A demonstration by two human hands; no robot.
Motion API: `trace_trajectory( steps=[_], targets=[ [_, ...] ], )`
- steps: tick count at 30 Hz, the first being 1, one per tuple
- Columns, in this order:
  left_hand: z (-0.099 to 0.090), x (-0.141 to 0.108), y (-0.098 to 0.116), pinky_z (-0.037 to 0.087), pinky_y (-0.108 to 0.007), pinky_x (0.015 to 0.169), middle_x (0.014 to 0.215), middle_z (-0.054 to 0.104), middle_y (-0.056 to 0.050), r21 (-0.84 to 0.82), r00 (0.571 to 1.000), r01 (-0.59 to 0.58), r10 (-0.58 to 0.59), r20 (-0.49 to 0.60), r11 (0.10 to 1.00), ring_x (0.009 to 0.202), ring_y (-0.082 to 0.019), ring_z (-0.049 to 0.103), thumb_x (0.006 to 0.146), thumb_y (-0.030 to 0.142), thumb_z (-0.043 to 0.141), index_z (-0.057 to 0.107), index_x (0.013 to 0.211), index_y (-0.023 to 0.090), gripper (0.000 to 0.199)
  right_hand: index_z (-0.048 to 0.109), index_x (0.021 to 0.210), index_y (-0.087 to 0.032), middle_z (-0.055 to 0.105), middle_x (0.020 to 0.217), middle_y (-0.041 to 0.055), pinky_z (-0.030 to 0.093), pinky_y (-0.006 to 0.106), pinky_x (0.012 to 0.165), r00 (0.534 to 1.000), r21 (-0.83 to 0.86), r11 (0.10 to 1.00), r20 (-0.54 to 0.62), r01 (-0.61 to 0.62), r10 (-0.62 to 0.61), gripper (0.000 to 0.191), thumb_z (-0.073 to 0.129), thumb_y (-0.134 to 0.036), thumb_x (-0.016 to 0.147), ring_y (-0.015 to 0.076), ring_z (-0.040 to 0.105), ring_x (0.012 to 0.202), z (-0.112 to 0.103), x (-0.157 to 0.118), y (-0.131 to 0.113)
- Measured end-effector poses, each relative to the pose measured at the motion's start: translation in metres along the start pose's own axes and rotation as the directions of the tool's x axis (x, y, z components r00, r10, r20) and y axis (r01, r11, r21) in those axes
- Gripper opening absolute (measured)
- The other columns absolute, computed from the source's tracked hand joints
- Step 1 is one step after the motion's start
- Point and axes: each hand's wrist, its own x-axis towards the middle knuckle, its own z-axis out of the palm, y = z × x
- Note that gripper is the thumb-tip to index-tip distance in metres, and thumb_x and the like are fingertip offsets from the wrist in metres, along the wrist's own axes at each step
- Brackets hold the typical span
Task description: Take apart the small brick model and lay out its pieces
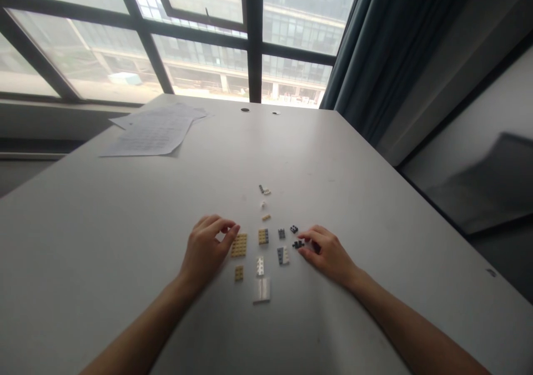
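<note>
My left hand [211,244] is closed, thumb and forefinger meeting at the upper left corner of a tan studded plate [239,245]. Whether anything is between those fingertips is hidden. On the right, thumb and fingers of my right hand [327,250] close on a small black toy-brick piece [297,244]. Beside it lie a dark square piece [293,229] and a dark grey piece [281,233]. Between the hands sit a tan-and-grey brick [263,236], a grey wedge plate [280,255] against a white wedge plate [285,255], and a white studded brick [260,266].
A small tan plate [239,273] and a pale smooth piece [262,290] lie nearer me. Farther off are a tan strip [266,217], a small clear piece [263,205] and grey and white pieces [264,190]. Printed papers [152,133] cover the white table's [333,319] far left.
</note>
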Motion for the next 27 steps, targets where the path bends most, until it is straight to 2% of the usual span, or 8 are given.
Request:
trace_trajectory(
  steps=[6,27],
  targets=[
    [0.0002,-0.0015,0.0009,0.043,-0.032,0.073,0.072,0.061,-0.003,0.017,1.000,0.015,-0.016,0.027,1.000,0.074,-0.018,0.054,0.086,0.037,0.054,0.065,0.074,0.019,0.024,0.069,0.092,-0.021,0.062,0.090,0.0037,0.047,0.030,0.076,1.000,0.002,1.000,0.005,-0.020,0.020,0.013,0.064,-0.016,0.082,0.0169,0.058,0.082,-0.0012,0.0008,-0.0009],
    [-0.0008,-0.0009,0.0059,0.043,-0.032,0.076,0.079,0.064,-0.004,0.006,1.000,0.004,-0.004,0.031,1.000,0.079,-0.019,0.054,0.087,0.032,0.053,0.065,0.077,0.019,0.020,0.068,0.098,-0.021,0.063,0.093,0.0040,0.049,0.029,0.075,1.000,0.014,1.000,-0.015,-0.001,0.001,0.018,0.065,-0.018,0.080,0.0168,0.059,0.083,-0.0003,-0.0007,-0.0015]
  ],
)
